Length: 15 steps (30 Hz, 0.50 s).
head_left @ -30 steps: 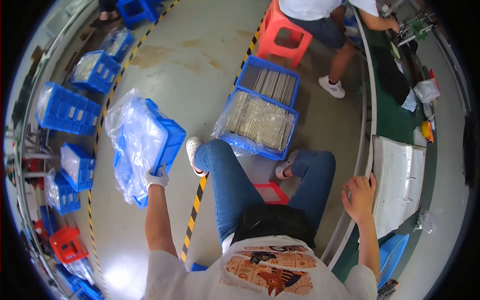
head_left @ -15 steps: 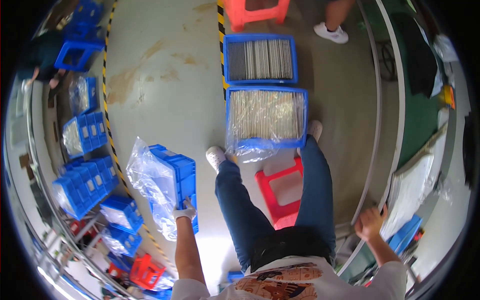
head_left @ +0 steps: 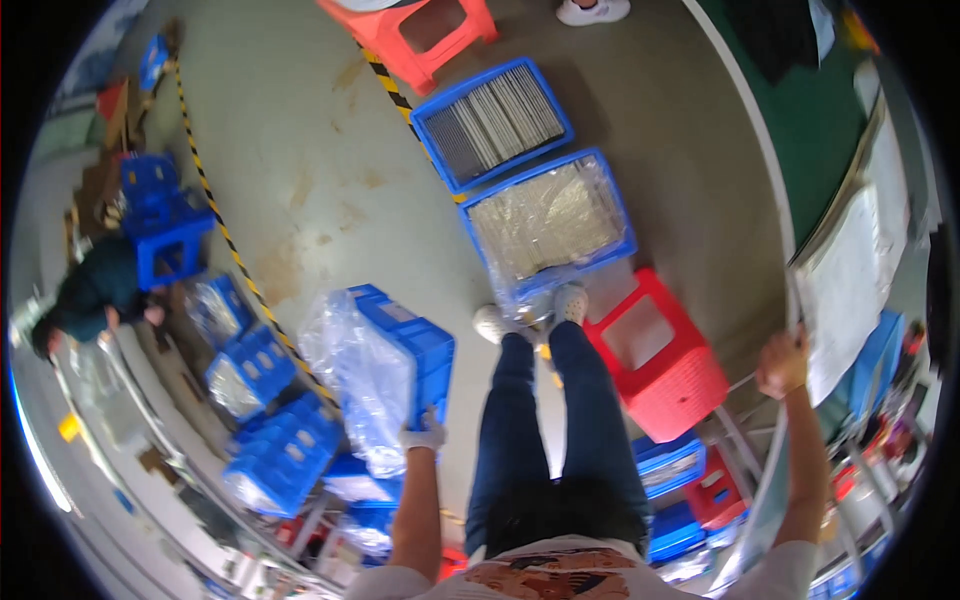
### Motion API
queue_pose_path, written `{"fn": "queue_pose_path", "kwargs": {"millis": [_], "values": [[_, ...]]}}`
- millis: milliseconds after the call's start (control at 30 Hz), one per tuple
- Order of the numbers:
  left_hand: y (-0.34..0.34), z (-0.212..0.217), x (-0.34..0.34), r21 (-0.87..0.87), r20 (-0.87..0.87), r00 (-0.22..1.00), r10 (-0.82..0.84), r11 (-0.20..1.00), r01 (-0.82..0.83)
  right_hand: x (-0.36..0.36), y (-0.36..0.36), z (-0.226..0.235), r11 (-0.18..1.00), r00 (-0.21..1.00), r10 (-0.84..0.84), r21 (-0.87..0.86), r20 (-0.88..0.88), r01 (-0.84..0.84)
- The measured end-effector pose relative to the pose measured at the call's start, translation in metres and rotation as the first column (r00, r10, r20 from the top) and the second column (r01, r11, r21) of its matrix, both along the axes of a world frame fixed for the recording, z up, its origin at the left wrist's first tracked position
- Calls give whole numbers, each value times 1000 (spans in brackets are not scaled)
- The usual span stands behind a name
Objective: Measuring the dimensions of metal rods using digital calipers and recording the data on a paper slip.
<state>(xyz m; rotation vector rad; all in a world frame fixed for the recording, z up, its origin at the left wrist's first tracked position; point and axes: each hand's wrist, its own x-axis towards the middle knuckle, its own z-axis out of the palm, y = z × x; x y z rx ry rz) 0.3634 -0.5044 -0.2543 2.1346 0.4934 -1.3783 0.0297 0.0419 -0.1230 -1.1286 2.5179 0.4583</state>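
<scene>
My left hand (head_left: 424,434), in a white glove, grips the near end of a blue plastic crate (head_left: 432,365). The crate is held tilted on its side at my left, and clear plastic film (head_left: 350,350) hangs from its opening. My right hand (head_left: 782,364) is closed in a fist beside the bench edge at the right; whatever is inside the fingers is hidden. On the floor ahead of my feet lies a blue crate (head_left: 632,240) packed with thin pale plates under clear film. Beyond it is a second blue crate (head_left: 568,120) with rows of similar plates.
A red plastic stool (head_left: 690,395) stands right of my legs, and an orange-red stool (head_left: 400,50) is far ahead. Several blue crates (head_left: 290,450) line the left side near a person in dark clothing (head_left: 100,285). A green-topped bench (head_left: 760,110) runs along the right.
My view has turned and my legs have come together, with both feet beside the near floor crate. The held crate remains in my left hand; the red stool now sits to the right of my legs.
</scene>
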Motion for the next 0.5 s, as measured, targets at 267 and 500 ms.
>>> {"fn": "queue_pose_path", "kwargs": {"millis": [267, 500], "values": [[-32, 2, -69, 65, -214, 962, -169, 980, 187, 8, 13, 12, 977, 975, -194, -113, -107, 182], [-118, -76, -76, 103, -426, 870, -249, 942, 319, 0, 7, 19, 880, 986, -15, 466, -165, 92]]}}
